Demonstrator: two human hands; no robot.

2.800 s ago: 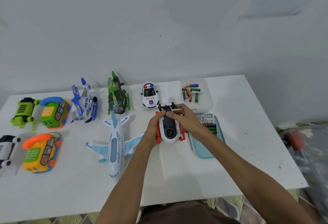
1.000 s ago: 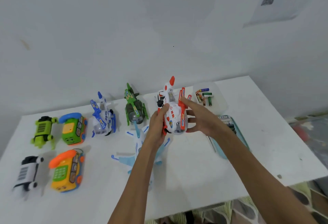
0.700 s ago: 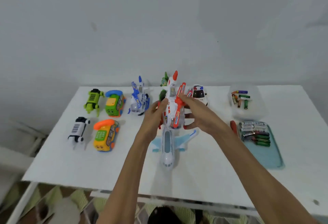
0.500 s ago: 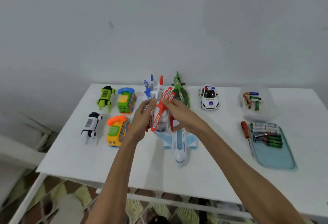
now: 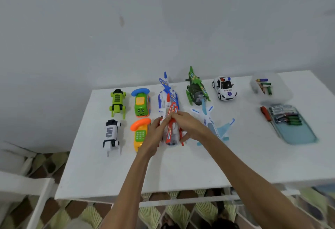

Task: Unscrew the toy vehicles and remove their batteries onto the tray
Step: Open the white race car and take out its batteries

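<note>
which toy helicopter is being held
The red-and-white helicopter, gripped by the left hand and right hand; the blue helicopter and green helicopter sit free farther back.

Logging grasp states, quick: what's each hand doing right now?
Left hand: holding the red-and-white toy aircraft by its left side.
Right hand: holding the same toy, fingers over its top.

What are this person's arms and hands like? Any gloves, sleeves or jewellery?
Both are bare. No sleeve shows on the left forearm or the right forearm anywhere up from the picture's bottom edge. The left hand and right hand wear no gloves. No watch or bracelet shows at either wrist; the picture is too soft to rule out a thin ring.
</note>
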